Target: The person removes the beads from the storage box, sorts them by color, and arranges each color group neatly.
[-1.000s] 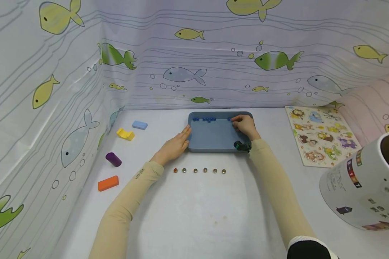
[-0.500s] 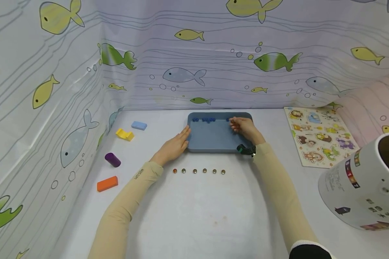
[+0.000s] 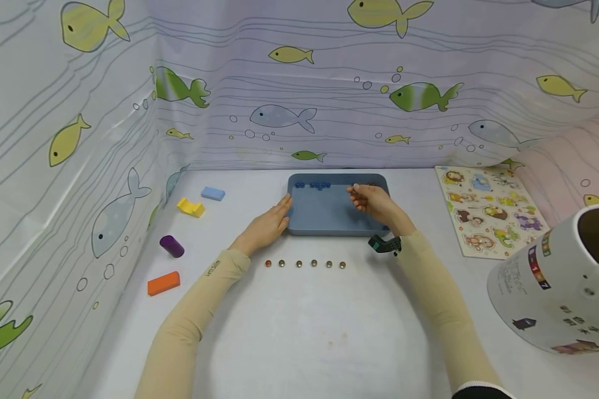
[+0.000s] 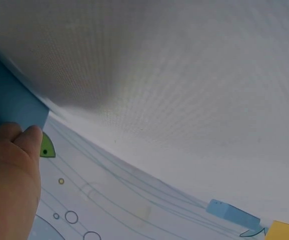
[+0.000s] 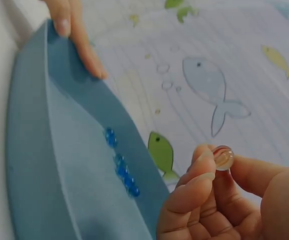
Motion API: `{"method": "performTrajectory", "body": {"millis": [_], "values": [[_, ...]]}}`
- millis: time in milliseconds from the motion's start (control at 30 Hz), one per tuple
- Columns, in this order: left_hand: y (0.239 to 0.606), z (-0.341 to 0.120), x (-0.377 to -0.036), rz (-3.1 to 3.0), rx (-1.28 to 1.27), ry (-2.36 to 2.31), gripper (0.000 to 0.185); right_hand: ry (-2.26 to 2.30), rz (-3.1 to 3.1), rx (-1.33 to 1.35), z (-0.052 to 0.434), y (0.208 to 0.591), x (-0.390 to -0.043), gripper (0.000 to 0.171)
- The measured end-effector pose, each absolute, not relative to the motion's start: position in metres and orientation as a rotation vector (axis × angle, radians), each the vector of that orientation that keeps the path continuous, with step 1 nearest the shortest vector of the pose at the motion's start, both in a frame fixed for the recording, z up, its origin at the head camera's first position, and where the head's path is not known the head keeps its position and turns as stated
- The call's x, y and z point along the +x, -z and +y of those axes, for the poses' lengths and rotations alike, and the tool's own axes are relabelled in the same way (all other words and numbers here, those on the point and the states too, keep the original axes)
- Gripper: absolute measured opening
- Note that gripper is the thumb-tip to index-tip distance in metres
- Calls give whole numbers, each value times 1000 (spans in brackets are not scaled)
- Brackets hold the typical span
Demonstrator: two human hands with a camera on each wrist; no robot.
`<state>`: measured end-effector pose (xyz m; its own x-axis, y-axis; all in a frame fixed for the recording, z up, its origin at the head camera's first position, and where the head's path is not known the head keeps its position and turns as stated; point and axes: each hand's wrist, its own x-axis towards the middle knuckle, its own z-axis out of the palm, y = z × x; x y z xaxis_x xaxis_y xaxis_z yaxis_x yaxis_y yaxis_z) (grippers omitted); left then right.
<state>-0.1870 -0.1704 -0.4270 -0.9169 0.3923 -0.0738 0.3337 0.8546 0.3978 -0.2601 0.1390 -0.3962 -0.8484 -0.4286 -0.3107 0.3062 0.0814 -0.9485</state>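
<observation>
On the white surface [image 3: 304, 327], walled by fish curtains [image 3: 279, 83], sits a blue tray [image 3: 324, 213]. Right hand [image 3: 374, 202] fingers pinch a clear marble [image 5: 223, 157] above it. Left hand [image 3: 265, 226] fingers lie straight against its edge. 6 marbles [image 3: 305, 264] line up nearby.

A tray [image 3: 329, 219] sits at the back centre of the tabletop [image 3: 304, 327], with beads [image 3: 313, 185] along its far wall. A row of marbles [image 3: 304, 264] lies in front. Blocks [image 3: 189, 207] lie left, a puzzle board [image 3: 489, 210] right.
</observation>
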Motion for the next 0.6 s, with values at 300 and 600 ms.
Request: {"method": "performTrajectory", "body": {"millis": [300,600], "values": [[425,-171,-187,2871,578,-581,56,1711,1812,-354,156,394,-225,37],[426,-170,-187,2863,569,-576,56,1597,1655,-523,174,415,-191,17]]}}
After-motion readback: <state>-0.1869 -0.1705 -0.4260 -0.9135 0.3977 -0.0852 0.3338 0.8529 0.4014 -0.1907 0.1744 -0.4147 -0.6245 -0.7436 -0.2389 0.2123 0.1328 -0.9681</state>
